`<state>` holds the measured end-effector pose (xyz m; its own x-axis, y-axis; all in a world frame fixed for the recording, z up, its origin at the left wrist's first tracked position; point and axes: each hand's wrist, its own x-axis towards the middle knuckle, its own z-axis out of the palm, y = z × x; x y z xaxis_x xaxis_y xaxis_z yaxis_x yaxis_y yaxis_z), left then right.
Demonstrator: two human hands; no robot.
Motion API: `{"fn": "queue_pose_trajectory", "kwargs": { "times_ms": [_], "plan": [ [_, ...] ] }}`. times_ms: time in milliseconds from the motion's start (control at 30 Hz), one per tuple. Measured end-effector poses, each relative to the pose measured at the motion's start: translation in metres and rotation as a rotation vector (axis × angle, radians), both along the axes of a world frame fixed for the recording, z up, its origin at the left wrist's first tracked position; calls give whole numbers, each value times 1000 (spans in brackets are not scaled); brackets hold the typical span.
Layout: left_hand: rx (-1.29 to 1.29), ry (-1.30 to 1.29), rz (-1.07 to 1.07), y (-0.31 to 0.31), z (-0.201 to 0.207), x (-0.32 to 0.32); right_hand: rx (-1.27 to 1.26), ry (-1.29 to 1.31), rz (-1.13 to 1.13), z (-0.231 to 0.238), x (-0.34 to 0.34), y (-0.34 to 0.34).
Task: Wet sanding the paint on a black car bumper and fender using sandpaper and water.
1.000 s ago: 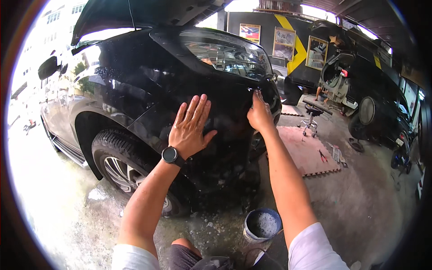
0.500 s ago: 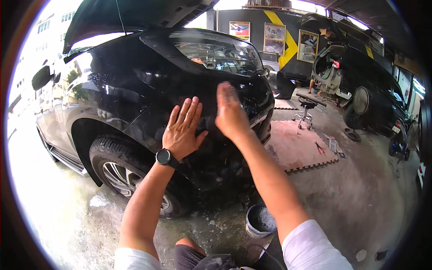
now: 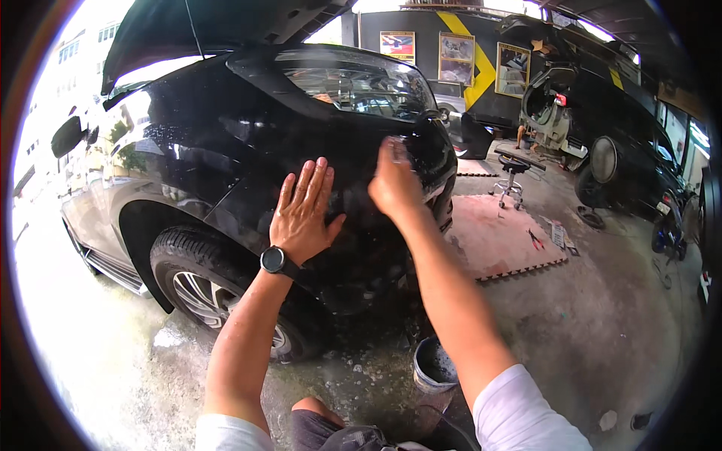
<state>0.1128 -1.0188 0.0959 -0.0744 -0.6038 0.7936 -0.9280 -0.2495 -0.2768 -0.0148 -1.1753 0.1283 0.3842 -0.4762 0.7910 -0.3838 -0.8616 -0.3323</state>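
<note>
Both hands are at the rear side of a black car [image 3: 248, 143], which fills the view from about nine to one o'clock. Left hand [image 3: 303, 218] lies flat on the dark bodywork, wet-looking, fingers slightly spread and pointing to about twelve o'clock, thumb held out toward two; a black watch [image 3: 273, 261] circles its wrist. Right hand [image 3: 395, 183], at the left hand's two o'clock, is turned edge-on with its fingers bunched and blurred, so I cannot tell whether it pinches anything. A rear wheel [image 3: 201, 295] sits at the left hand's eight o'clock. Taking the right hand as the dial's centre, a side window [image 3: 361, 86] is at eleven, framed pictures [image 3: 456, 60] on the wall at one, a wheeled stool [image 3: 513, 165] at three, a pinkish mat [image 3: 489, 229] bearing red-handled pliers [image 3: 535, 240] at four, and a bucket [image 3: 430, 385] at six.
</note>
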Motion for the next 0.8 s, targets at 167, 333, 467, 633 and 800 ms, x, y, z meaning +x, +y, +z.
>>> {"fn": "queue_pose_trajectory", "kwargs": {
  "times_ms": [167, 333, 467, 633, 800],
  "plan": [
    [12, -1, 20, -1, -1, -2, -452, -84, 143, -9, 21, 15],
    [15, -23, 36, -3, 2, -8, -143, -64, 42, 2, 6, -5],
    [33, -10, 50, -2, 1, -5, -488, -37, -15, -10, 11, 2],
    [34, -12, 46, -1, 2, -6, -169, -24, 8, -1, -2, -16],
    [27, -21, 58, 2, 1, -3, -59, -8, 33, 1, -15, -24]
  ]
}}
